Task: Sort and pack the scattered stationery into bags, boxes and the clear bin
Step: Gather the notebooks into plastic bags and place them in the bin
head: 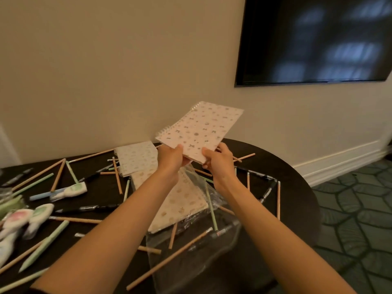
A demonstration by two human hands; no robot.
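I hold a spiral notebook [201, 130] with a pale patterned cover up above the dark table [286, 187]. My left hand [170, 158] grips its near left corner and my right hand [218, 160] grips its near right edge. Two more patterned notebooks lie on the table: one [137, 158] at the back, another [182, 200] under my forearms. A clear plastic bag [191, 247] lies flat in the middle front. Wooden pencils [167, 262], pale green pens [44, 245] and black pens [89, 209] are scattered around.
White correction-tape dispensers [27, 219] lie at the left edge, one more [70, 189] further back. The round table stands against a beige wall. A dark screen [318, 39] hangs at the upper right. Patterned green carpet [356, 209] lies to the right.
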